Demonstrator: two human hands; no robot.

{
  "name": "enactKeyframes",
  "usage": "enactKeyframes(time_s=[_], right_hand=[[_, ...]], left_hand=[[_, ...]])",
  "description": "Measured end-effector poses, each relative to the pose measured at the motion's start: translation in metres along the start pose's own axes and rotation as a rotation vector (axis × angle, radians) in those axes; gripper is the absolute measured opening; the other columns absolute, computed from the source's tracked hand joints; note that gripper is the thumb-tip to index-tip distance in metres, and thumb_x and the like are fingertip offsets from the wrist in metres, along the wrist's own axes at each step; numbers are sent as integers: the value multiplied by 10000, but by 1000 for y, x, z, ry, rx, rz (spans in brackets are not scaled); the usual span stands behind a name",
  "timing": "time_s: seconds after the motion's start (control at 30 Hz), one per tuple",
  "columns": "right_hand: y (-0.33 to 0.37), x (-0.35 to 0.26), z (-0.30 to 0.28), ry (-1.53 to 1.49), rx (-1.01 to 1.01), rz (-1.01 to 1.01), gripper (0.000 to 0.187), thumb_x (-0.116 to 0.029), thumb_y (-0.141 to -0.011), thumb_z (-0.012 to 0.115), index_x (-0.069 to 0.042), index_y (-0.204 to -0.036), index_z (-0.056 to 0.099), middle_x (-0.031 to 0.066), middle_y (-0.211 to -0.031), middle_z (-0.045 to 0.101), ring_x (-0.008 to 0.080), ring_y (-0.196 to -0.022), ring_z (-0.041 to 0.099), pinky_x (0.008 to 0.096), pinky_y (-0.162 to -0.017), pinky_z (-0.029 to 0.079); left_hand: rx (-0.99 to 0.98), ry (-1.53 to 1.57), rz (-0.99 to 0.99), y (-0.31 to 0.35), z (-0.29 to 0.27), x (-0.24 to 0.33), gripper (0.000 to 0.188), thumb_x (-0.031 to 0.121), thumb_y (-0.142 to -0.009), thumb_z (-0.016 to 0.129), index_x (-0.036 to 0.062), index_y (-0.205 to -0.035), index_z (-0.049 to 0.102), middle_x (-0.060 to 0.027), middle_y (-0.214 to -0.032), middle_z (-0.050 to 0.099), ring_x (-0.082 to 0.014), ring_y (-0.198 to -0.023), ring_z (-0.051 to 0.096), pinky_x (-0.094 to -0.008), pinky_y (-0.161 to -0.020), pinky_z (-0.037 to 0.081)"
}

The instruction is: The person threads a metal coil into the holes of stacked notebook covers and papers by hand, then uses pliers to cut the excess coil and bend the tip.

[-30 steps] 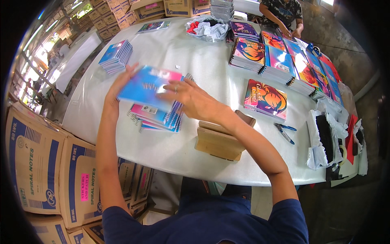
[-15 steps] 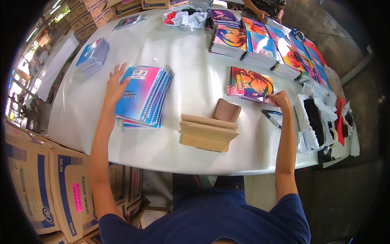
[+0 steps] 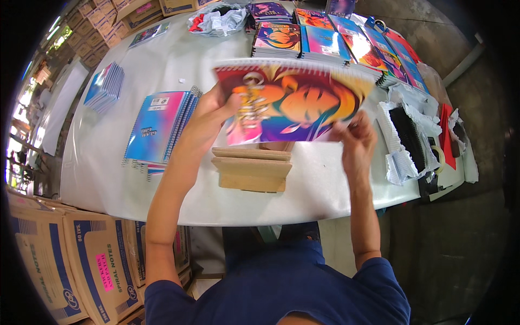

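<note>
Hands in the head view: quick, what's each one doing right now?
Left hand: closed, holding the illustrated cover by its left side.
Right hand: closed at its lower right corner.

brown cartons (image 3: 122, 260), stacked lower left | crumpled white bag (image 3: 223, 23), upper middle | beige tape roll (image 3: 442, 156), right

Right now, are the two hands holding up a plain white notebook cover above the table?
Not quite: the notebook cover isn't plain white. The head view shows a bright, colourful picture on it. The left hand and right hand are holding it up above the table.
</note>
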State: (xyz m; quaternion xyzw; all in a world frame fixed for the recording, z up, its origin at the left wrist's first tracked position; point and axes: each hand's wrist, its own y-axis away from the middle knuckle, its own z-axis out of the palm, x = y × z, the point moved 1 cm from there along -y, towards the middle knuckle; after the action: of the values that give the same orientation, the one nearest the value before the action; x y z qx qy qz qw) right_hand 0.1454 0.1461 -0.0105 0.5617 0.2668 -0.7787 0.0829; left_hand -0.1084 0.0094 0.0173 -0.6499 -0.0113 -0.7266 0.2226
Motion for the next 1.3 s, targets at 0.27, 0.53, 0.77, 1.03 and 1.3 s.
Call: enactKeyframes(time_s=[0.27,0.53,0.77,1.03,1.3], right_hand=[[57,34,12,-115,-200,6,326,40,-870,650,30,-1188,577,107,-1161,645,167,-1033,618,345,-908,536],[57,46,10,196,-300,-30,344,61,-834,661,-6,-1166,601,118,-1165,639,206,-1052,625,349,-869,548],[86,79,14,795,-425,-13,467,190,-696,499,9,-1126,477,212,-1098,488,437,-992,510,471,-867,468],[-54,25,-146,1362,263,-410,246,76,-745,543,-21,-956,623,157,-972,627,330,-884,633,427,-734,495],[-100,50,-242,2037,54,20,258,-168,-768,704,-25,-945,582,192,-970,615,364,-939,629,472,-732,534]], left_hand=[[-137,-207,62,47,-9,13,663,444,-885,625,-30,-1324,478,-166,-1321,548,-220,-1151,587,-334,-952,509],[-145,-180,-23,56,-14,12,645,379,-908,613,-28,-1378,443,-158,-1416,477,-263,-1276,486,-378,-1050,412],[204,-182,151,97,-20,-89,846,466,-919,590,13,-1507,184,-158,-1560,238,-291,-1431,260,-401,-1158,213],[389,-177,184,105,-36,-78,954,618,-893,526,68,-1539,89,-156,-1567,228,-296,-1438,234,-415,-1160,200],[485,-200,145,118,-25,-54,746,325,-972,549,76,-1538,132,-140,-1578,212,-297,-1448,221,-453,-1165,183]])
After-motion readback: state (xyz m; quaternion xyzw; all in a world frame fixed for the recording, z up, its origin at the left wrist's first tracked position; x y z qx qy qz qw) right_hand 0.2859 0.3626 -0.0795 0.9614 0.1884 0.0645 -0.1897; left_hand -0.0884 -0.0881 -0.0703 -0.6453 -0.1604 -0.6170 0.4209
